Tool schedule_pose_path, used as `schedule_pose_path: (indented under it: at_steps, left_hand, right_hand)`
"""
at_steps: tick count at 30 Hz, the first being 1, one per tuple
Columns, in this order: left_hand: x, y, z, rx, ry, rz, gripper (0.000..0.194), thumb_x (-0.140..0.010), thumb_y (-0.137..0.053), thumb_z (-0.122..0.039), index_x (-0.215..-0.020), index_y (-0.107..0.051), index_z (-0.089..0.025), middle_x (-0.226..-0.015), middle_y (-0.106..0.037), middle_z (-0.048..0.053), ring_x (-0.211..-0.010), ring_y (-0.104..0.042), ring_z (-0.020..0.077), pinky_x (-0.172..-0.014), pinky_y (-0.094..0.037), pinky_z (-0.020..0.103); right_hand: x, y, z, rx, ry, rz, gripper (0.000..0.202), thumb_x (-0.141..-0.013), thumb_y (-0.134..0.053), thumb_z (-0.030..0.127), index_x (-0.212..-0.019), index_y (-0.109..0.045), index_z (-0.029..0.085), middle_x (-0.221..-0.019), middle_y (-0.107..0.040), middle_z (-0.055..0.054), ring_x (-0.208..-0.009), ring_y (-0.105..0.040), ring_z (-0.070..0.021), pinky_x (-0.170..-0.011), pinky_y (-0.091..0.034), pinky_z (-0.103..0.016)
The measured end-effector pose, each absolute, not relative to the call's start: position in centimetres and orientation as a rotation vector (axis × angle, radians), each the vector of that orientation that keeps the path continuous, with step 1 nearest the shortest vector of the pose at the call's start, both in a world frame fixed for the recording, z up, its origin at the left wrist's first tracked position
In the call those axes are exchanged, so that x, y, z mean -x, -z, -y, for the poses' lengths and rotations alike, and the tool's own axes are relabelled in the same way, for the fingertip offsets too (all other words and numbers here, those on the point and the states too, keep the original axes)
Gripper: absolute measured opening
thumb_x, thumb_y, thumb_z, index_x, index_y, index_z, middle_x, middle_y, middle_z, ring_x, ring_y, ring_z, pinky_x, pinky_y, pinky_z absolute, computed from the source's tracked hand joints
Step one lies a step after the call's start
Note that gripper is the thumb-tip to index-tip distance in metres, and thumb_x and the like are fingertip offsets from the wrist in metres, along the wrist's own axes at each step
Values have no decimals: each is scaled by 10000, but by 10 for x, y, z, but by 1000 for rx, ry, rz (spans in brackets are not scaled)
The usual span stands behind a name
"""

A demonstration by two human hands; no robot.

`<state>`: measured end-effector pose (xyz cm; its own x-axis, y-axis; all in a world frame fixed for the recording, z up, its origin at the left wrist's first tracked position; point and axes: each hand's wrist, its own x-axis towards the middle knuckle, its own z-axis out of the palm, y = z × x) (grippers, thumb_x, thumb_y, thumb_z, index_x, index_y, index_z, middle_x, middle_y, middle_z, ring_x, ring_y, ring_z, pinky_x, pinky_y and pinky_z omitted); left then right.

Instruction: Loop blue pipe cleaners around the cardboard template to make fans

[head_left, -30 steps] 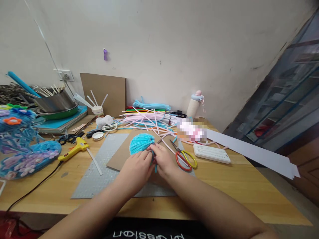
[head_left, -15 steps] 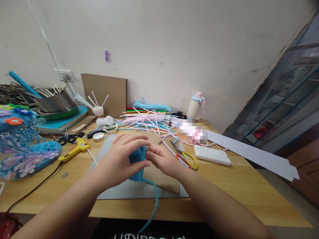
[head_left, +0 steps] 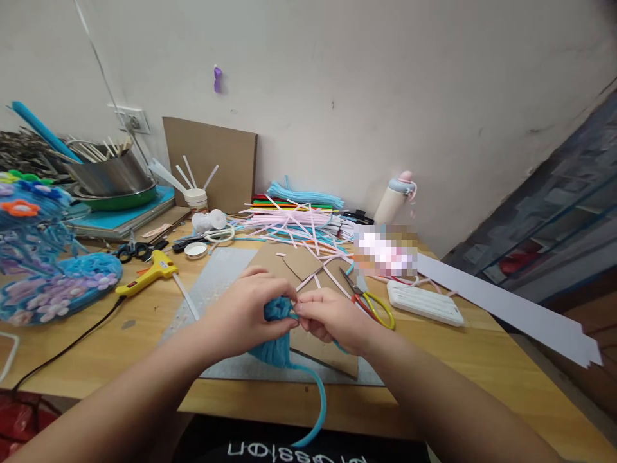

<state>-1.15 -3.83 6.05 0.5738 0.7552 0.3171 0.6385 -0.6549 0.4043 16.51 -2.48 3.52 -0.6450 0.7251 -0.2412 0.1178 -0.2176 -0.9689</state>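
My left hand (head_left: 243, 312) is curled around a thick blue piece made of fuzzy pipe cleaners (head_left: 270, 350), held above the desk. Fingers and thumb of my right hand (head_left: 337, 318) are pinched together at its right side, touching my left fingertips. A short bit of blue stem (head_left: 340, 347) shows under the right hand, so it seems to grip a pipe cleaner; the pinched spot is mostly covered. From the bottom of the blue piece one long stem (head_left: 322, 399) curves down towards my lap.
Cardboard (head_left: 332, 357) lies on a grey cutting mat (head_left: 193, 302) below my hands. Scissors (head_left: 369, 302) and a white case (head_left: 424, 304) lie right; a yellow glue gun (head_left: 149, 273) and a blue flowered craft (head_left: 62, 289) left. Loose pipe cleaners (head_left: 289, 222) are piled behind.
The view has tilted and shifted slightly. My right hand has turned, with its fingers closer to the left fingertips, and a blue stem bit now shows beneath it. The left hand keeps its hold.
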Motion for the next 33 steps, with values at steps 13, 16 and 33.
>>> schedule_pose_path:
  at_steps: [13,16,33]
  left_hand:
    - [9,-45,26,-2316,-794,-1105,174,-817,-468,-341,-848,-570,-204,-833,-610,11,-837,-530,156,-821,-377,301]
    - [9,-39,26,-2136,-862,-1111,190,-828,-456,-347,-861,-573,-201,-860,-608,17,-877,-531,160,-791,-400,279]
    - [-2,-32,31,-2814,-901,-1305,92,-763,-522,-224,-694,-579,-204,-695,-634,-20,-874,-519,177,-884,-246,385]
  right_hand:
    - [-171,-41,16,840,-2470,740,176,-745,-480,244,-627,-507,115,-471,-203,94,-379,-90,-15,-325,-73,-127]
    - [-173,-40,16,794,-2417,830,180,-754,-468,243,-636,-514,116,-481,-226,85,-380,-110,-17,-329,-68,-136]
    - [-168,-31,22,1045,-2023,1331,242,-760,-461,313,-573,-455,160,-408,-236,93,-354,-124,-33,-358,-60,-194]
